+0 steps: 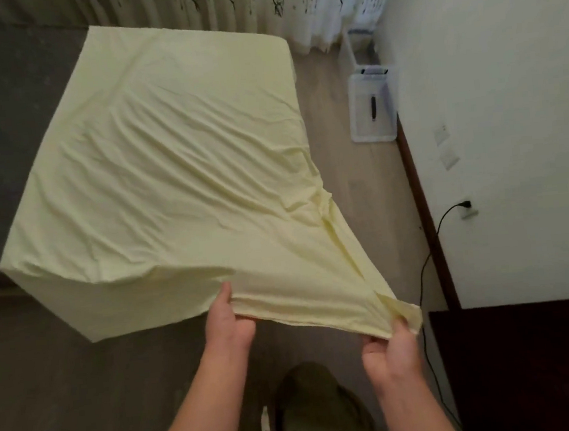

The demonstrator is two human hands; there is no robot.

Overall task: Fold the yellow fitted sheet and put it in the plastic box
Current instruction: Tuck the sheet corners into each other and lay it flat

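The pale yellow fitted sheet (167, 150) lies spread over the near end of a grey bed, draped over its corner and side. Its near right part is lifted off the bed and stretched toward me. My left hand (229, 323) grips the sheet's near edge, thumb on top and fingers under the cloth. My right hand (391, 347) pinches the sheet's pulled-out corner, which pokes past my fingers. The clear plastic box (371, 104) stands open on the floor by the right wall, with a dark item inside.
The grey bed (9, 119) fills the left side. Patterned curtains (257, 1) hang at the back. A white wall (506, 92) with sockets and a black cable (425, 265) runs along the right. Dark furniture (530, 365) sits at the lower right. Wooden floor lies between bed and wall.
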